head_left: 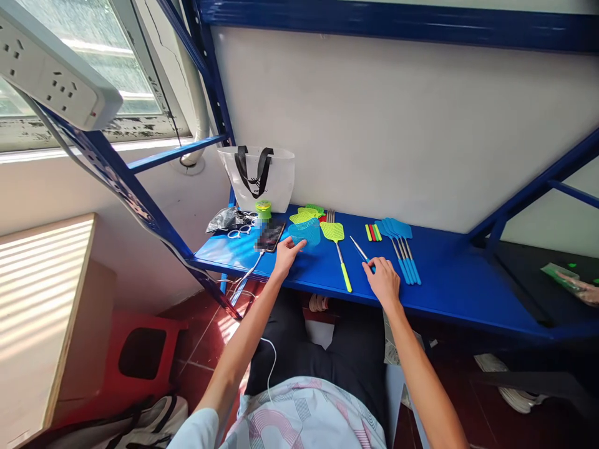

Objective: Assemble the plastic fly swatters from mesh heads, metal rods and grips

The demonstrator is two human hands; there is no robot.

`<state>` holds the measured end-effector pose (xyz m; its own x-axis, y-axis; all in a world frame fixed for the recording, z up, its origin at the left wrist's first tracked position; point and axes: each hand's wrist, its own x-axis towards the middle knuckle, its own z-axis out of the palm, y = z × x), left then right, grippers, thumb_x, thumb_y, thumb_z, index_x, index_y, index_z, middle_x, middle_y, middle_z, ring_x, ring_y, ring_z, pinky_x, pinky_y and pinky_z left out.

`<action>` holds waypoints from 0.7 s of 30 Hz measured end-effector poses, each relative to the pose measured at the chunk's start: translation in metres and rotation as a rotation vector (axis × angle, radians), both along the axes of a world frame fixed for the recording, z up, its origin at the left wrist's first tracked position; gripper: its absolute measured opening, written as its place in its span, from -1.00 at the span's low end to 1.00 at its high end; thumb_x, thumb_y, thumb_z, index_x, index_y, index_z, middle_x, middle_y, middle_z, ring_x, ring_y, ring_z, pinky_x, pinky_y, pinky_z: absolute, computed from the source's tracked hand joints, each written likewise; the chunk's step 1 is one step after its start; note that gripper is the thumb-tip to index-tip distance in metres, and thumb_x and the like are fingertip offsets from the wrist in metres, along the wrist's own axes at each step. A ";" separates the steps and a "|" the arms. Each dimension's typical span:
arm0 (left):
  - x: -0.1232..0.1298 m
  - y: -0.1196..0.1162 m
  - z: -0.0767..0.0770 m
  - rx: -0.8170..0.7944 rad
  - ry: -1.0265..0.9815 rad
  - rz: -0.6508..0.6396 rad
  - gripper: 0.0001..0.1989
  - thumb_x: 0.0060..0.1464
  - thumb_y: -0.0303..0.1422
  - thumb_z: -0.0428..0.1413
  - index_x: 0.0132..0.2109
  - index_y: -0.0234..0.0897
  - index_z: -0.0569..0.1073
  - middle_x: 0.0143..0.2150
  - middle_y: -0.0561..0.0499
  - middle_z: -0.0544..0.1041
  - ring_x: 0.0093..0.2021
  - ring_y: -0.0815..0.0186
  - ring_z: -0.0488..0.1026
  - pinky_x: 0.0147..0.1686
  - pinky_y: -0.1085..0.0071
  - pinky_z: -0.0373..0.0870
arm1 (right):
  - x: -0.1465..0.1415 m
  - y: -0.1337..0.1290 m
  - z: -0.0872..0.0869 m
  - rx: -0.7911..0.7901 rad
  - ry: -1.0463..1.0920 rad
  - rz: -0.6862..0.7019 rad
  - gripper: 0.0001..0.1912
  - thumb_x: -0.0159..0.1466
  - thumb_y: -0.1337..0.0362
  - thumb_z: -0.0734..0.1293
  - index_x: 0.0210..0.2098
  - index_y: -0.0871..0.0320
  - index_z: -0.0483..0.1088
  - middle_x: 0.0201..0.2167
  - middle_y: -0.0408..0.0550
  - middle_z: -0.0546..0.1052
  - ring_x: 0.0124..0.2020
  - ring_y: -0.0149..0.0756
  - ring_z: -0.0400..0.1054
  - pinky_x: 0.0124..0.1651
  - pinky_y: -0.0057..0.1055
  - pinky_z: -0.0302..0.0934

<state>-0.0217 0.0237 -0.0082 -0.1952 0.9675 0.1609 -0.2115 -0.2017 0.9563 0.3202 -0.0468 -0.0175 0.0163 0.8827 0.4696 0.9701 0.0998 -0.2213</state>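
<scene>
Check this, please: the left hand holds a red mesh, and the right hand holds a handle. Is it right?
Not quite: the mesh in the left hand is blue, not red, as the head view shows. The rest is right.

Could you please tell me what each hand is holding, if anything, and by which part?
The left hand pinches a blue fly-swatter head at its near edge; the right hand grips a metal rod by its blue handle.

We note thin perforated plastic in the blue swatter head [307, 231], shiny metal on the rod [358, 247]. Tabletop [458, 280] smooth, lightly glossy. Beam [397, 22]: glossy paint. Wall [374, 131] matt. We read the stool [171, 346] as smooth plastic.
</scene>
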 end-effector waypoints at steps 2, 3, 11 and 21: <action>0.001 -0.002 0.004 -0.015 -0.064 -0.062 -0.43 -0.17 -0.04 0.61 -0.11 -0.27 0.65 -0.24 -0.05 0.69 -0.17 0.03 0.69 -0.24 0.15 0.73 | 0.004 0.001 0.000 -0.031 0.005 -0.061 -0.63 0.65 -0.04 0.18 -0.06 0.06 0.46 -0.18 0.07 0.62 -0.15 -0.05 0.49 -0.27 -0.25 0.14; 0.002 -0.002 0.006 -0.024 -0.085 -0.092 -0.37 -0.18 -0.04 0.62 -0.04 -0.29 0.66 -0.17 -0.11 0.72 -0.14 -0.02 0.71 -0.24 0.11 0.75 | 0.004 0.002 0.000 -0.044 -0.004 -0.085 -0.64 0.65 -0.03 0.17 0.00 0.07 0.45 -0.17 0.06 0.62 -0.16 -0.06 0.50 -0.28 -0.26 0.11; 0.000 -0.008 0.011 -0.029 -0.190 -0.112 -0.31 -0.17 -0.07 0.61 0.04 -0.30 0.63 0.02 -0.22 0.74 0.01 -0.12 0.72 -0.04 -0.11 0.76 | 0.006 0.008 -0.006 -0.029 -0.007 -0.109 -0.67 0.65 0.15 0.11 0.05 0.12 0.47 -0.06 0.20 0.64 -0.08 -0.01 0.54 -0.19 -0.25 0.21; 0.018 -0.017 0.021 0.002 -0.431 -0.042 -0.44 -0.25 -0.17 0.64 -0.19 -0.27 0.56 -0.27 0.02 0.65 -0.27 0.22 0.64 -0.06 0.05 0.78 | -0.029 -0.007 0.010 0.006 0.245 0.296 -0.47 0.66 -0.14 0.13 0.20 -0.02 0.60 -0.01 0.09 0.70 -0.11 -0.05 0.62 -0.15 -0.24 0.42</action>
<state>-0.0034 0.0069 0.0125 -0.2059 0.9757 0.0751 -0.5996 -0.1864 0.7783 0.2916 -0.0537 -0.0077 -0.1262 0.8634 0.4886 0.8177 0.3694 -0.4416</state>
